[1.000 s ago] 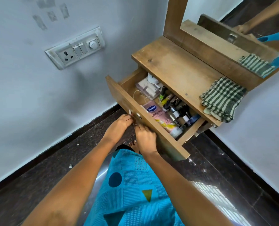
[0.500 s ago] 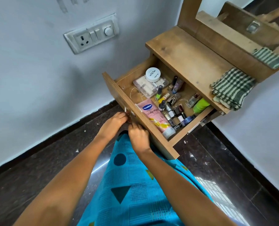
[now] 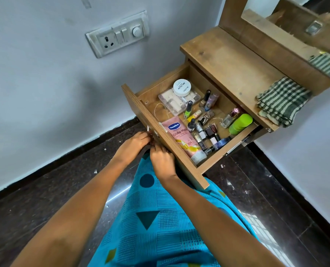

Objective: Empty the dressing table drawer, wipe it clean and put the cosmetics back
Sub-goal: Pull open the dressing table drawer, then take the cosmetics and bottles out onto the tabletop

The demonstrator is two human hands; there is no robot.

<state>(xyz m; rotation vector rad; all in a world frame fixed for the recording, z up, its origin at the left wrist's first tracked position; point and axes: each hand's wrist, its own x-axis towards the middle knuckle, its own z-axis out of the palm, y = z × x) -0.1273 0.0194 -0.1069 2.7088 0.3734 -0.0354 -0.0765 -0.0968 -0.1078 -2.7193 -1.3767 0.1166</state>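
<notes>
Dress [image 3: 160,224]: teal, patterned, below the drawer.
Left hand [image 3: 131,146]: at drawer [image 3: 138,105] front, beside the lock; fingers curled onto the panel, tips hidden.
Right hand [image 3: 162,158]: touching the left, fingers curled onto the same panel.
Drawer: standing well out, full of cosmetics.
Tube [image 3: 181,137]: pink, lying inside along drawer front.
Polishes [image 3: 210,132]: jumbled mid-drawer, beside the tube.
Jar [image 3: 182,87]: white-lidded, on a clear box, drawer's far corner.
Surface [image 3: 227,60]: wooden, above drawer's rear.
Cloth [image 3: 283,101]: checked, folded, on the surface past drawer's right side.
</notes>
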